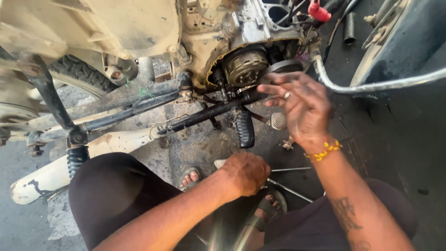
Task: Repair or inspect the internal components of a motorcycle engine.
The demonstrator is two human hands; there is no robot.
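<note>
— What colours sit around the open engine?
— The round ribbed clutch assembly (pixel 245 68) is dull brass-grey, ringed by a mud-tan engine casing (pixel 204 32); the small plastic cap (pixel 319 11) above is bright red; the long frame bar (pixel 209 111) is black.
— And lower down?
— The ribbed rubber footpeg (pixel 244 128) is black; the long exhaust pipe (pixel 83 160) is cream-white with dark scuffs; the beaded wrist thread (pixel 324 151) is yellow with orange; the right hand (pixel 302 108) is smeared with dark grease; the left hand (pixel 245 173) is brown and less stained; the curved metal tube (pixel 371 87) is silver.
</note>
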